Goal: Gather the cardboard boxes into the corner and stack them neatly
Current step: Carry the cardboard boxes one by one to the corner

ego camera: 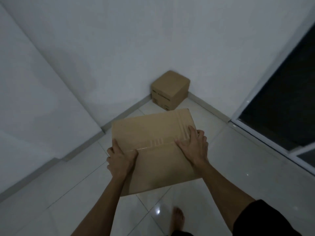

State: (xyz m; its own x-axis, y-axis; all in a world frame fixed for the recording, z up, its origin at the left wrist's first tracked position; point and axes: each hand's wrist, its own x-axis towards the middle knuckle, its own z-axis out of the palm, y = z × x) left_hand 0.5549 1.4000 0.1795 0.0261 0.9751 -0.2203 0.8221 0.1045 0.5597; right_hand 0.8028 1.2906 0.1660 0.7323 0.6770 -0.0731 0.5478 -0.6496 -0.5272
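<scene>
Held out at arm's length, the large flat brown cardboard box could slip and land crooked beyond the hands, beside the small brown cardboard cube box in the corner, because the left hand and right hand grip only its side edges.

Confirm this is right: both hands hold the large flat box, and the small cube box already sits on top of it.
Not quite. In the head view the small cube box sits on the floor in the corner, beyond the large flat box, not on it. The left hand and right hand do hold the large box.
</scene>
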